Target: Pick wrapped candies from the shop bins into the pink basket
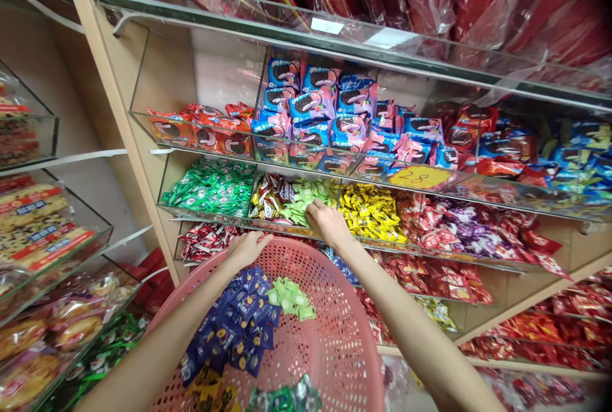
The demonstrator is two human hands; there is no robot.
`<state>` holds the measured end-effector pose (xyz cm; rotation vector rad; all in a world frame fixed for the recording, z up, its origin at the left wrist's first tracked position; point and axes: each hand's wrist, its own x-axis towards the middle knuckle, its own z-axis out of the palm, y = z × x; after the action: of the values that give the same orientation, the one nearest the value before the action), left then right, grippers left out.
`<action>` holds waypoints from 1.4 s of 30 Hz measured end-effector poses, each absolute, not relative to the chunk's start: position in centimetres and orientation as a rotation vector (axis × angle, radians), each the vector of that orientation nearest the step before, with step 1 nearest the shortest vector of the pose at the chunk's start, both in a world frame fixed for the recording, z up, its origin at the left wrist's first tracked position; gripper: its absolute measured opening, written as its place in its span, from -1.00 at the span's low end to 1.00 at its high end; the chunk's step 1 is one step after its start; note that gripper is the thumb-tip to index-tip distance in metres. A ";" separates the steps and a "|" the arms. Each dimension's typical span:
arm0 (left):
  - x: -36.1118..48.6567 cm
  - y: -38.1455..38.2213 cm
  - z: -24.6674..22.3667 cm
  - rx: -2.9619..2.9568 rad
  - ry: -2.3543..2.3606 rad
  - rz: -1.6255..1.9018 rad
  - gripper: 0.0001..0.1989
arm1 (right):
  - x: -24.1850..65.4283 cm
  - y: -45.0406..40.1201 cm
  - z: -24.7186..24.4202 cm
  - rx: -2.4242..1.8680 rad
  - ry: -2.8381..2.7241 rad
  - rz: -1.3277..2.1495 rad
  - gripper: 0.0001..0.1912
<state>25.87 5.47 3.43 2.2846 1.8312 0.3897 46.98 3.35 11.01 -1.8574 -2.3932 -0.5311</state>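
Note:
My right hand (327, 223) reaches into a shelf compartment, its fingers curled and closed on light green wrapped candies (301, 198). Beside those, in the same compartment, lie brown-and-white wrapped candies (275, 194). At the far rim of a round pink perforated plastic basket (335, 323), my left hand (248, 248) is closed over the edge; its fingertips are partly hidden. Inside the basket are dark blue packets (234, 319), a small heap of light green candies (291, 298), some yellow packets (210, 393) and green foil-wrapped pieces (287, 396).
Green candies (210, 187) fill the compartment to the left, yellow ones (370, 211) the one to the right. Above, a clear shelf front (306, 154) carries blue-and-pink cookie packs (313, 106) and a yellow price tag (417, 176). Bagged pastries (41, 220) stand on shelves at left.

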 end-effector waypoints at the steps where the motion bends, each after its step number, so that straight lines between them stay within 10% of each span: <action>1: 25.9 5.5 3.4 2.287 1.831 0.389 -0.45 | 46.9 3.3 11.1 -1.869 -2.387 -0.534 -0.69; 42: 26.3 5.3 3.5 2.311 1.822 0.386 -0.44 | 44.8 -1.7 7.6 -1.399 -1.967 0.849 -0.81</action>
<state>26.29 5.28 3.50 2.3109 1.8220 0.3856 44.81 -1.75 7.62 -1.3992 -1.9669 0.8489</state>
